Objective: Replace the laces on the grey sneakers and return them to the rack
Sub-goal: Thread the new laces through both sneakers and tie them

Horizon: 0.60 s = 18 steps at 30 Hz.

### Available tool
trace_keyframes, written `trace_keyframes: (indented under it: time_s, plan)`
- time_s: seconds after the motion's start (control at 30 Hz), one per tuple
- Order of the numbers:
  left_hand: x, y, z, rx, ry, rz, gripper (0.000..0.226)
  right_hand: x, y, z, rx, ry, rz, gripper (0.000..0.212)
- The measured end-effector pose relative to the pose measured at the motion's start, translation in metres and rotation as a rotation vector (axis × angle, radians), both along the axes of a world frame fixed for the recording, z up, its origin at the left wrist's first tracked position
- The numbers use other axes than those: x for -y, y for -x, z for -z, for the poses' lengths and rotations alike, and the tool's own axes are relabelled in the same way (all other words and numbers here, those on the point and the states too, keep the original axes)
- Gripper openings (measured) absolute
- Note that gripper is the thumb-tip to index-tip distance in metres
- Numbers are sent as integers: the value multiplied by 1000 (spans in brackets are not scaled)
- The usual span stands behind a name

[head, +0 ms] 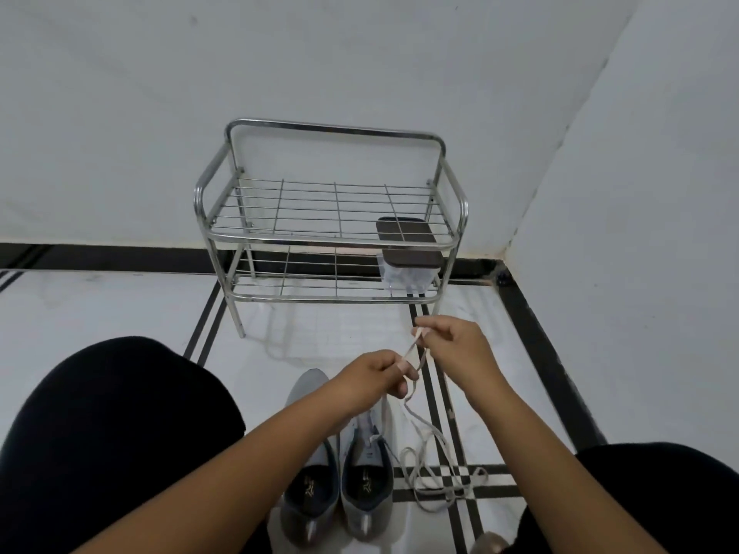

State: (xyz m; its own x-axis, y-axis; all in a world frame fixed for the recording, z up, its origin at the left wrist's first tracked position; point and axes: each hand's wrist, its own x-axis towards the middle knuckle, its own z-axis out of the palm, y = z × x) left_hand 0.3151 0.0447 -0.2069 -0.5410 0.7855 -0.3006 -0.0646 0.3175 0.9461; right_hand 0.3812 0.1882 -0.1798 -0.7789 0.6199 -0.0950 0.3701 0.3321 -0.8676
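Note:
Two grey sneakers stand side by side on the floor between my knees, the left sneaker and the right sneaker, toes toward the rack. A pale lace trails in loose loops on the tiles right of the shoes and rises to my hands. My left hand pinches the lace above the shoes' toes. My right hand, a little higher and to the right, pinches the lace's end. A short stretch of lace runs between both hands.
A two-tier chrome wire rack stands against the white wall ahead. A clear container with a dark lid sits on its lower shelf at the right. My black-clad knees flank the shoes. A room corner lies to the right.

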Motion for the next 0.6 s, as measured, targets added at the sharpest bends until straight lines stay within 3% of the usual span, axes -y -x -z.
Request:
trace_keyframes:
  time_s: [0.07, 0.13, 0.2, 0.3, 0.37, 0.5, 0.6]
  plan:
    - [-3, -2, 4, -8, -5, 17, 25, -6, -1, 0, -132, 388, 169, 17]
    - [-6, -5, 9, -37, 25, 61, 24, -18, -4, 0, -255, 563, 327, 15]
    - [-6, -5, 12, -84, 77, 76, 24, -36, -5, -3, -375, 598, 488, 15]
    - [-1, 7, 14, -183, 176, 22, 25, -72, -12, -6, -492, 484, 781, 19]
    - [1, 17, 14, -271, 230, -17, 23, -90, -19, 0, -444, 417, 904, 20]
    - [2, 31, 16, -370, 263, -61, 20, -72, -9, 27, -278, 638, 730, 19]
    - [5, 35, 20, -432, 393, -19, 18, -58, 6, 20, -294, 534, 622, 18]
